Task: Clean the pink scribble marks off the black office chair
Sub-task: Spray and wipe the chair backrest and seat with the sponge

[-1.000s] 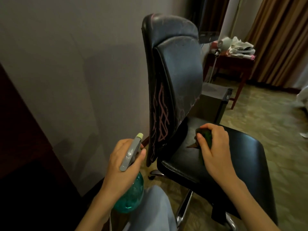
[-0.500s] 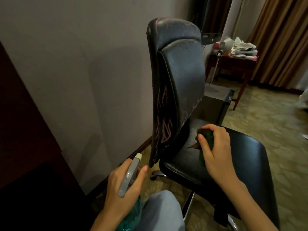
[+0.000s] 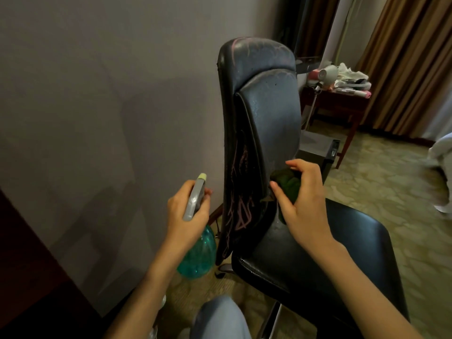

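At the lower backrest: right hand [image 3: 303, 206] curled round a bunched green cloth [image 3: 287, 182], thumb and fingers clamped on it. The cloth sits against the front padding of the black office chair [image 3: 269, 113], just above the seat [image 3: 342, 253].

Left hand [image 3: 186, 216] wrapped round the grey trigger head of a spray bottle [image 3: 194, 199], nozzle toward the chair's side edge.

Pink scribble marks [image 3: 241, 211] plain on that side panel; fainter pink streaks across the headrest. Judgement: wiping barely begun, most marks left.

Bottle body teal, translucent; fill level cannot be told. Side table [image 3: 337, 106] beyond holds clutter.
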`<state>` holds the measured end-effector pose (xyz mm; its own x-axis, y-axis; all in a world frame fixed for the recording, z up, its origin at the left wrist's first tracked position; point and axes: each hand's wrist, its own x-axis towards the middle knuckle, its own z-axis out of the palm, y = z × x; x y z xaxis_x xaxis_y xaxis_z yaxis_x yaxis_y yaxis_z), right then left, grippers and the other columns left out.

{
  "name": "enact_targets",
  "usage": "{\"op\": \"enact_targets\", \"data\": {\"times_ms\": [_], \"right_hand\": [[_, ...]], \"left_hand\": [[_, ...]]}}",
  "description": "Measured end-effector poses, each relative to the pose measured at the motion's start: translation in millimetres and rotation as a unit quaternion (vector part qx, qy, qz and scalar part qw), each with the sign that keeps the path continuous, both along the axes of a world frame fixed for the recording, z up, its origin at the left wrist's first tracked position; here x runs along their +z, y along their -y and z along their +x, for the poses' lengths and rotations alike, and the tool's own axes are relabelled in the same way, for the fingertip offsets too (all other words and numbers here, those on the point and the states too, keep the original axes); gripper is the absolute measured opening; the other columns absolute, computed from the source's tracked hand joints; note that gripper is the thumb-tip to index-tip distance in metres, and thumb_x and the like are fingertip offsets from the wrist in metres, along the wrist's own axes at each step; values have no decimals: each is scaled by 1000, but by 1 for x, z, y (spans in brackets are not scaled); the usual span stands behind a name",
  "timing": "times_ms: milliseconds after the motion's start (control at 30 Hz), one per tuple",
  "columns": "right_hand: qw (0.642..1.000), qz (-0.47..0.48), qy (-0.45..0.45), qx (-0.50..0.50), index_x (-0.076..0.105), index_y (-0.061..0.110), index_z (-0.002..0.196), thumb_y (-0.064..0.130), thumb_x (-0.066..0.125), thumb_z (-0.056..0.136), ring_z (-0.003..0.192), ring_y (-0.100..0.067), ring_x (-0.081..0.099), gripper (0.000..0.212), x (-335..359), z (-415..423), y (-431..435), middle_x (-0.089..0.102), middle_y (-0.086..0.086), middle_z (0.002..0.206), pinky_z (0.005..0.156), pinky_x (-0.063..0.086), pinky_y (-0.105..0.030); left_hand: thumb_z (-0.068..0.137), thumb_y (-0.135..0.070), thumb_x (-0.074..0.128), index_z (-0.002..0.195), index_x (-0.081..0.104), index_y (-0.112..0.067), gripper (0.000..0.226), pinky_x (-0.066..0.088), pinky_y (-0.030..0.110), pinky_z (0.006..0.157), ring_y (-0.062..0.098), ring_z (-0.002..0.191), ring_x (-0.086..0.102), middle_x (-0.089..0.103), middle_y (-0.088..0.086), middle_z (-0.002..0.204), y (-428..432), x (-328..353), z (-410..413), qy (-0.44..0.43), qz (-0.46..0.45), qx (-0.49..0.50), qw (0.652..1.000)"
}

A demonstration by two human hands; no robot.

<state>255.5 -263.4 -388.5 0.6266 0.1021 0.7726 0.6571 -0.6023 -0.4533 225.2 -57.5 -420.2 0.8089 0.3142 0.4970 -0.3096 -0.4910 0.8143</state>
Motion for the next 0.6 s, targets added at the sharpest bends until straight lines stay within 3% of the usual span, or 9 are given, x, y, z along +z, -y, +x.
{"op": "enact_targets", "data": {"times_ms": [33,133,200,333,467,600], "right_hand": [[1000,-9,15,3,49,4,116,8,71,81,103,-5,40,42,4,7,-4,44,-6,111,92,31,-5],[996,-62,63,4,54,1,112,9,74,79,107,-15,43,40,14,27,-14,48,-16,113,95,36,-14],[991,-96,96,-2,58,1,112,9,75,78,108,-23,46,38,20,39,-22,50,-18,114,95,39,-22],[979,-103,177,1,65,1,111,10,75,79,108,-28,46,34,40,59,-40,54,-21,111,96,36,-25],[968,-101,226,33,63,1,111,8,73,82,106,-29,49,32,58,77,-55,58,-18,110,97,38,-29],[960,-125,248,27,65,2,110,12,68,87,111,-34,52,25,57,92,-52,62,-15,114,97,43,-42]], "left_hand": [[89,-9,62,83,61,-10,6,51,37,53,18,59,58,59,3,68,0,2,11,3,0,0,1000],[89,-12,63,87,64,-13,2,42,13,53,6,63,57,59,-7,69,3,4,36,25,4,0,1000],[89,-12,62,92,66,-10,5,40,7,55,1,69,59,61,-8,74,6,3,48,31,-1,-8,999],[88,-12,64,96,67,-9,9,42,10,52,5,64,60,64,-4,74,8,0,66,25,-10,-16,1000],[88,-17,65,104,65,-14,16,46,9,62,1,76,61,65,-7,83,12,-3,71,10,-21,-23,999],[87,-17,66,102,65,-13,15,47,14,58,7,71,62,66,-3,79,14,-1,70,10,-30,-21,999]]}}
